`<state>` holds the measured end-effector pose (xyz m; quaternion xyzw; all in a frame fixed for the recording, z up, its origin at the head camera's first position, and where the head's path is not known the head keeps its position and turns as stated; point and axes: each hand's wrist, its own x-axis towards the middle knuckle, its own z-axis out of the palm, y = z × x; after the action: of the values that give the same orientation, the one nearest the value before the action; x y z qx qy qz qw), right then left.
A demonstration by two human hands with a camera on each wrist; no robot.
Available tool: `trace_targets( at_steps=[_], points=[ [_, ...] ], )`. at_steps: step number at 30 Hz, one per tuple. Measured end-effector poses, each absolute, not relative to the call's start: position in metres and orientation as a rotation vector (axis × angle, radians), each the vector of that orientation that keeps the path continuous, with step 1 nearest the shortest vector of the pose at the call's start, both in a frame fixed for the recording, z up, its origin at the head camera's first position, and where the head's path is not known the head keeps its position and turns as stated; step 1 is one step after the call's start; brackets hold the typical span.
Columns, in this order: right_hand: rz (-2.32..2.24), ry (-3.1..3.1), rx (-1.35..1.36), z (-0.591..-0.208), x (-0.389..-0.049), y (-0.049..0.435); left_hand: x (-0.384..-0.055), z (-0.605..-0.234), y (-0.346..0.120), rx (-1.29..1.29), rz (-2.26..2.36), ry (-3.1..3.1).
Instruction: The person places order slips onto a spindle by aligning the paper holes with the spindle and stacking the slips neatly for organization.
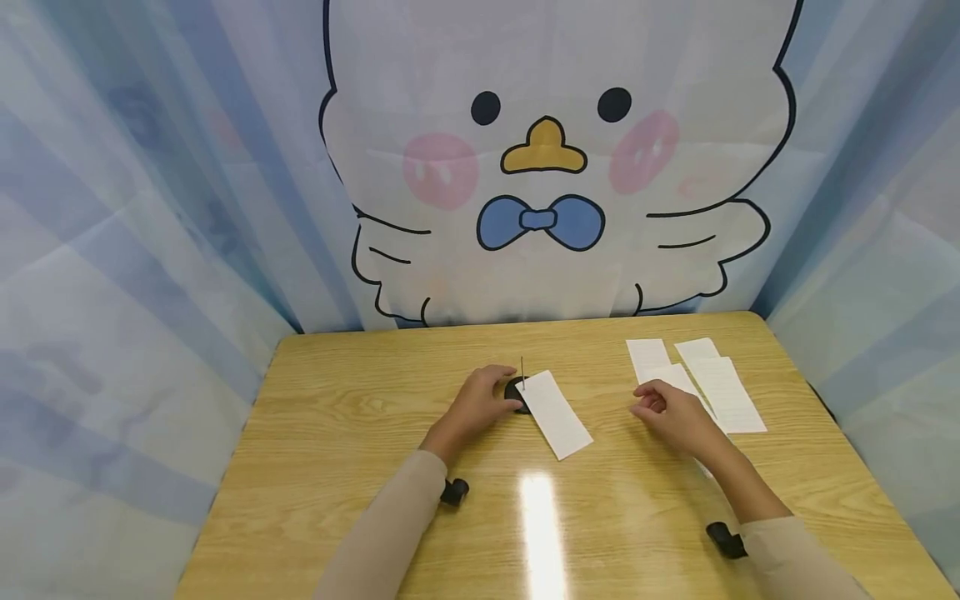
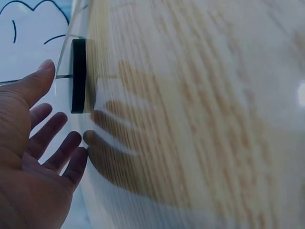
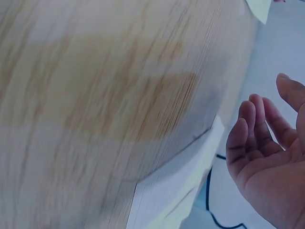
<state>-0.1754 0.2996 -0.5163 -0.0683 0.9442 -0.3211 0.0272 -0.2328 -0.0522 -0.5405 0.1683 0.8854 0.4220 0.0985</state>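
A receipt spike with a round black base [image 1: 513,395] and a thin upright pin [image 1: 522,367] stands on the table. A white paper slip [image 1: 558,417] slants down to the right from it, its upper left corner at the pin. My left hand [image 1: 476,405] is beside the base on its left, thumb and fingers spread around it; the left wrist view shows the base [image 2: 78,76] just past the fingertips. My right hand [image 1: 672,417] hovers near several white slips [image 1: 727,392], fingers loosely bent. In the right wrist view that hand [image 3: 271,162] is empty.
More white slips [image 1: 647,354] lie at the back right of the wooden table [image 1: 360,392]. A curtain with a cartoon bird [image 1: 540,275] hangs behind the table's back edge, and blue-white curtains [image 1: 120,300] flank both sides. Light reflects off the tabletop at the front.
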Motion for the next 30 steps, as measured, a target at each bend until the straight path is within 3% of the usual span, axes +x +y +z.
trace_targets(
  at_steps=[30],
  points=[
    [-0.9,2.953,0.049,-0.512,-0.179,0.402,-0.237,-0.549,-0.044,0.542,0.918,2.83]
  ],
)
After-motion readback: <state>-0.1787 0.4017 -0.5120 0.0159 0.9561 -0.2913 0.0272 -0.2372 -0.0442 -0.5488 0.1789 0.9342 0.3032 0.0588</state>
